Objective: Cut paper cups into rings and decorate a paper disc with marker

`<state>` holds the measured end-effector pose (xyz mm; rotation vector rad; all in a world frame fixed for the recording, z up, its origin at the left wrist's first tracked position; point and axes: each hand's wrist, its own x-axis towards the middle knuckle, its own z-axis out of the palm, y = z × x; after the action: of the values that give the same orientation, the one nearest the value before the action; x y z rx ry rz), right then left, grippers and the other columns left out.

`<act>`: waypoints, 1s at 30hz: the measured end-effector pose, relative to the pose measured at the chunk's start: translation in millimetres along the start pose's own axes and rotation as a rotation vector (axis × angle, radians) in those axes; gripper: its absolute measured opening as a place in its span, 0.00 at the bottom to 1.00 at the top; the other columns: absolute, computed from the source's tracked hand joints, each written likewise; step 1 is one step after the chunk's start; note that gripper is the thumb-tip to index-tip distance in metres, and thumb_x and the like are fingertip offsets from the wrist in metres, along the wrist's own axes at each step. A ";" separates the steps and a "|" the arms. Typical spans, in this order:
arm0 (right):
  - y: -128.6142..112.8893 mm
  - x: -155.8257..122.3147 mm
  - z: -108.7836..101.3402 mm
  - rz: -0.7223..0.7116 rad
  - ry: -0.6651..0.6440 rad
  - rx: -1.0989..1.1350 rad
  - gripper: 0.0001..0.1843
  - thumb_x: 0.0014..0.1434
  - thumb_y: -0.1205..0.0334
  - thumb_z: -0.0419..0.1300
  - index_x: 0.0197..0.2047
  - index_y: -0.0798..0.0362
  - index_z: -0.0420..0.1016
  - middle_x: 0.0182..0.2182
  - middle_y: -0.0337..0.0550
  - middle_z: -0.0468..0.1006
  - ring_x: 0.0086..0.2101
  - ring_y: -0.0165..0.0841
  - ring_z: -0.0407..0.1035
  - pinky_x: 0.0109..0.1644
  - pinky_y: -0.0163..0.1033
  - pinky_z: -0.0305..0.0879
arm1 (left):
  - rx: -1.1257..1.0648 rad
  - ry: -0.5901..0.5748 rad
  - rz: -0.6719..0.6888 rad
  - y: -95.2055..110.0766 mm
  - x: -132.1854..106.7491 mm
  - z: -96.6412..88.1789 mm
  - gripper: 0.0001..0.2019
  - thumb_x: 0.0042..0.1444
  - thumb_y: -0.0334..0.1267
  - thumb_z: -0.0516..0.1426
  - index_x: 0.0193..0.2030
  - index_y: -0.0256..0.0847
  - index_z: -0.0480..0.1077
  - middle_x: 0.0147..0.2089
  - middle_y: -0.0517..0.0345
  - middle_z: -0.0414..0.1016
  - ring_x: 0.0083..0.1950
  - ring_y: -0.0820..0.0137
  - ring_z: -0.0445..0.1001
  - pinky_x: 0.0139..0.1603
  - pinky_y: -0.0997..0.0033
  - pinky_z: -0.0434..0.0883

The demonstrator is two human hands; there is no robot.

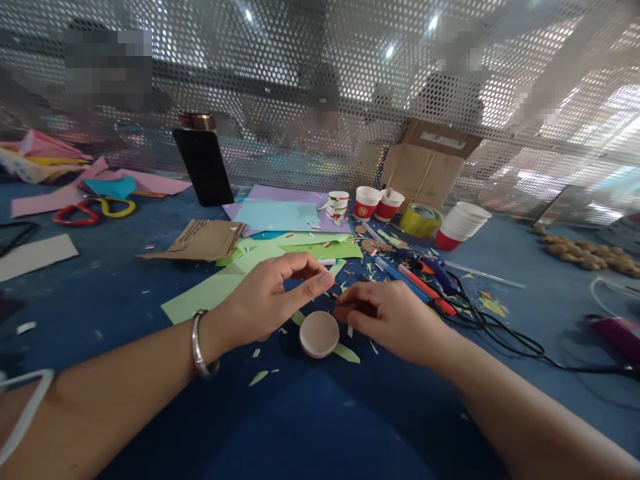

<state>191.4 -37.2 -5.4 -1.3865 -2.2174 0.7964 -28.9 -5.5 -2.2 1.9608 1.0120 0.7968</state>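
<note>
A small round pale cup-shaped piece (320, 333) rests on the blue table between my hands, its hollow side up. Green leaf-shaped paper (347, 353) pokes out from under it. Above and to its left is my left hand (280, 293), a bracelet (199, 343) on the wrist, thumb and forefinger drawn together at the tips. My right hand (385, 320) is just right of the piece, its fingers curled in toward the thumb. Neither hand visibly touches the piece. Whatever may be between the fingertips is too small or hidden to make out.
Coloured paper sheets (283, 215), cardboard (207, 240) and a phone (204, 167) lie or stand beyond. Right are stacked paper cups (461, 225), tape (421, 220), markers (425, 287), a glue gun (440, 275) and its cable. Scissors (77, 213) are left; a perforated screen (280, 87) stands behind.
</note>
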 end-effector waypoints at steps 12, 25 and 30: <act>39.1 -0.3 -64.1 0.213 0.445 -0.157 0.10 0.59 0.54 0.61 0.36 0.52 0.78 0.26 0.42 0.80 0.25 0.33 0.73 0.32 0.38 0.66 | 0.447 -0.250 0.175 4.2 -5.2 0.3 0.27 0.57 0.64 0.56 0.47 0.41 0.75 0.45 0.52 0.79 0.48 0.58 0.73 0.49 0.60 0.65; 75.6 2.8 -74.2 0.327 0.088 -0.556 0.09 0.56 0.56 0.61 0.33 0.51 0.80 0.29 0.42 0.82 0.30 0.34 0.74 0.32 0.36 0.62 | 0.295 0.160 0.128 8.0 -3.7 -5.4 0.17 0.66 0.51 0.52 0.39 0.43 0.75 0.38 0.57 0.79 0.38 0.69 0.75 0.33 0.73 0.65; 78.3 5.9 -67.8 0.365 0.063 -0.610 0.07 0.53 0.56 0.64 0.29 0.50 0.78 0.28 0.41 0.81 0.28 0.34 0.72 0.30 0.37 0.59 | 0.207 0.363 0.123 11.8 -1.4 -11.5 0.15 0.67 0.47 0.52 0.36 0.42 0.73 0.33 0.57 0.78 0.37 0.69 0.75 0.35 0.72 0.66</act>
<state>282.6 12.2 -5.2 -2.1058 -2.2850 0.1585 -34.2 -7.3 13.4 2.1143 1.2337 1.1895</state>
